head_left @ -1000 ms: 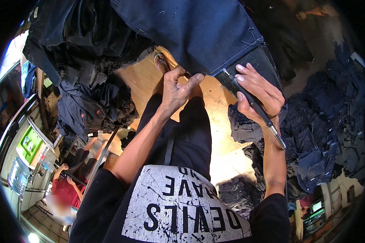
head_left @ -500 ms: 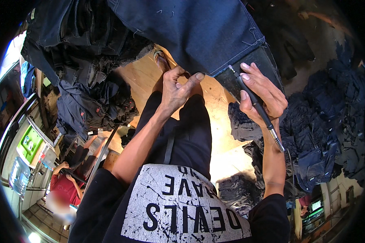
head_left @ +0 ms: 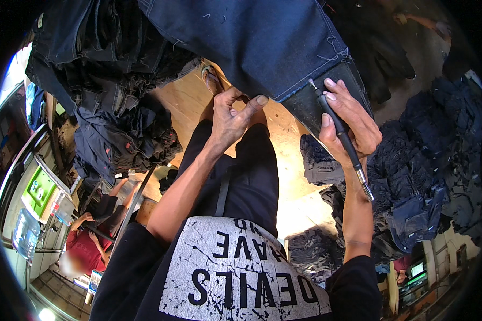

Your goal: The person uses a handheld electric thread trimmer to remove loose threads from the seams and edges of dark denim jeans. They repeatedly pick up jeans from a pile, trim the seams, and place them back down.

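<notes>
Denim, dark blue, hangs out from the top of the view toward you, its lower edge running slantwise in front of your knees. Its hem crosses a flat dark board, which sticks out of the opening toward your right side. Pale threads straggle loose at the far corner of that hem. Your left hand is closed on the near edge, thumb laid along it with the fingers curled; those behind the cloth are hidden from you. Your right hand grips a slim black tool like a pen, thumb on one side and fingers on the other, above the board. The tool's small metal tip points away from you and sits right at the hem; you cannot tell whether it touches the cloth. At the other end a metal spring lies over your right wrist. To your left, dark garments hang in a thick bunch, with a crumpled pile nearer you. To your right, more dark clothing lies in a large heap. Between your legs and that heap shows pale, brightly lit floor. Farther off at lower left are a co-worker in red, a green tray and a clear bottle.
</notes>
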Demonstrator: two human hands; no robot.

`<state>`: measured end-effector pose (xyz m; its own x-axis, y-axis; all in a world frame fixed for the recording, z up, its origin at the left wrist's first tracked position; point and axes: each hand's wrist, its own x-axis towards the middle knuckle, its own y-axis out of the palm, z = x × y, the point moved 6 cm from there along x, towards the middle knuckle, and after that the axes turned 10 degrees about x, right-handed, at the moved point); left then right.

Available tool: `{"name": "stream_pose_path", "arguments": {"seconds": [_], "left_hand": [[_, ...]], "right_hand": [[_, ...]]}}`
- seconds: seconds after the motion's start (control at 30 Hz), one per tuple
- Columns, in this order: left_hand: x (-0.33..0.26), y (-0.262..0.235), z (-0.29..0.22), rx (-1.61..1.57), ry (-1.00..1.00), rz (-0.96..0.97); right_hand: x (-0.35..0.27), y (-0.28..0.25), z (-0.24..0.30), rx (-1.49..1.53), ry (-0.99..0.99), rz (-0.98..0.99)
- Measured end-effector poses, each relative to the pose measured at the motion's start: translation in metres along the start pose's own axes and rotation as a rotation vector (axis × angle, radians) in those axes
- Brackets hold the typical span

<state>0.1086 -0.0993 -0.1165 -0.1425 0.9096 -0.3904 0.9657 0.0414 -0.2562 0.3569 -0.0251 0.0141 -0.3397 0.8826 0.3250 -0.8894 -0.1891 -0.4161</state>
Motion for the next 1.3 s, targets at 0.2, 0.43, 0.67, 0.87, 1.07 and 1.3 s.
{"name": "stream_pose_path", "arguments": {"seconds": [0.2, 0.43, 0.67, 0.87, 1.07, 1.3], "left_hand": [[-0.001, 0.0, -0.001, 0.009, -0.016, 0.014], [0.001, 0.0, -0.001, -0.022, 0.002, 0.004], [0.001, -0.004, -0.012, 0.091, -0.055, 0.041], [0.001, -0.005, -0.013, 0.125, -0.075, 0.025], [0.005, -0.001, -0.006, 0.043, 0.02, 0.002], [0.005, 0.0, 0.001, 0.028, 0.016, -0.011]], "right_hand": [[-0.002, -0.002, -0.003, -0.007, 0.02, -0.053], [-0.001, -0.006, -0.005, -0.031, 0.045, -0.087], [-0.001, -0.009, -0.006, -0.084, 0.088, -0.111], [-0.005, -0.017, -0.005, -0.06, 0.169, -0.202], [-0.002, -0.012, -0.009, -0.129, 0.166, -0.168], [-0.001, -0.01, -0.008, -0.085, 0.102, -0.143]]}}
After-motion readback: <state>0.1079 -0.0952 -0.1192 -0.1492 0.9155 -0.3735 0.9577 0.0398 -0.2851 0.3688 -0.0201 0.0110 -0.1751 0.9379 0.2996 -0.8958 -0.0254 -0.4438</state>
